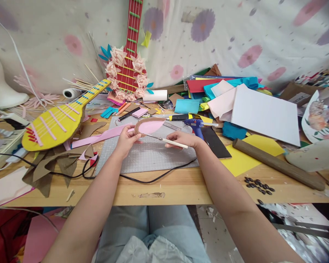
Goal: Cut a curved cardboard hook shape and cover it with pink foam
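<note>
My left hand (127, 140) pinches a rounded, pointed piece of pink paper (151, 126) with a brown cardboard border, holding it above a grey cutting mat (142, 159). In my right hand (182, 138) are scissors (175, 143) with a pale handle. Their blades point left and reach the lower edge of the pink piece near my left fingertips. A long pink strip (101, 136) runs out to the left behind my left hand; whether it joins the held piece I cannot tell. Just beyond my right hand stands a blue glue gun (195, 126).
A yellow paper lute (50, 126) and a red paper guitar (130, 69) with pink flowers stand at the back left. Brown scraps (55, 166) and a black cable (153, 179) lie nearer. To the right are a white board (265, 113), a brown tube (276, 164) and black beads (259, 185).
</note>
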Demonstrator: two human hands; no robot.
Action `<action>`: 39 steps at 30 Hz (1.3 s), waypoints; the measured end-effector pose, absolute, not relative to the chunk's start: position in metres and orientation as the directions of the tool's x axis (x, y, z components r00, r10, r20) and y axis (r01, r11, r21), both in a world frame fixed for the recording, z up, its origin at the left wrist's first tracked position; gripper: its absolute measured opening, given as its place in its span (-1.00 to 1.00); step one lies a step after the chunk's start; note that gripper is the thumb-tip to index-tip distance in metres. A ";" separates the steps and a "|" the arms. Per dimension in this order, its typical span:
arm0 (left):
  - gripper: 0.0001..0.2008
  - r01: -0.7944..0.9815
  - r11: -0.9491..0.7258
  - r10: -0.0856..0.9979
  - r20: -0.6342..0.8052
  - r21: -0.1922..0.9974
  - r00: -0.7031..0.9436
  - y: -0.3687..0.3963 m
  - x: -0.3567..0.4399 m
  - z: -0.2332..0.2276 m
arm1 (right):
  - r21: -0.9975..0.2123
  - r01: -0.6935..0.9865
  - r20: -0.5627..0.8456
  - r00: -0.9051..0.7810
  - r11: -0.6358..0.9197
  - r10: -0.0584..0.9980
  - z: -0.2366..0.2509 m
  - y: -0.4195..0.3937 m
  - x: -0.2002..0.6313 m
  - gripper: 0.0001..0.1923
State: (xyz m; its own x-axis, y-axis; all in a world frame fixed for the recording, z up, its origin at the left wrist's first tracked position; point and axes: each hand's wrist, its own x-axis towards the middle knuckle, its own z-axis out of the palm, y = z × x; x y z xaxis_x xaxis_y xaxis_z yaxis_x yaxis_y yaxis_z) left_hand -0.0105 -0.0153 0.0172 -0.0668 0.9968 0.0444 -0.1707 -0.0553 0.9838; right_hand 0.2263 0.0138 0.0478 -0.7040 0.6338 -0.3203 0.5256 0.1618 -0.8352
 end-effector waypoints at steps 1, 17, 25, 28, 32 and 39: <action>-0.49 -0.169 -0.052 0.997 0.041 0.984 -0.066 -0.015 -0.011 0.017 | -0.831 0.530 -0.318 -0.703 0.170 0.636 0.047 0.014 0.226 -0.57; -0.49 -0.138 -0.048 0.998 0.041 0.989 -0.051 -0.014 -0.013 0.016 | -0.805 0.556 -0.321 -0.702 0.206 0.636 0.049 0.015 0.228 -0.58; -0.52 -0.178 -0.043 0.997 0.030 0.983 -0.074 -0.014 -0.011 0.017 | -0.786 0.551 -0.244 -0.694 0.281 0.678 0.044 0.019 0.227 -0.57; -0.52 -0.164 -0.050 0.997 0.039 0.985 -0.067 -0.014 -0.012 0.017 | -0.795 0.554 -0.274 -0.689 0.245 0.671 0.045 0.018 0.228 -0.57; -0.52 -0.149 -0.076 0.996 0.066 0.986 -0.068 -0.013 -0.013 0.018 | -0.818 0.542 -0.310 -0.696 0.192 0.648 0.047 0.016 0.230 -0.59; -0.53 -0.141 -0.087 0.995 0.081 0.986 -0.051 -0.013 -0.014 0.016 | -0.835 0.521 -0.306 -0.707 0.178 0.638 0.044 0.017 0.230 -0.59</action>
State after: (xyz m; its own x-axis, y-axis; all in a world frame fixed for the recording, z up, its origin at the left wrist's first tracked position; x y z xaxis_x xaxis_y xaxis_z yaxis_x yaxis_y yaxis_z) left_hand -0.0138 -0.0125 0.0156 -0.0514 0.9954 0.0808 -0.1415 -0.0874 0.9861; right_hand 0.2305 0.0170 0.0437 -0.7072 0.6376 -0.3055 0.5209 0.1777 -0.8349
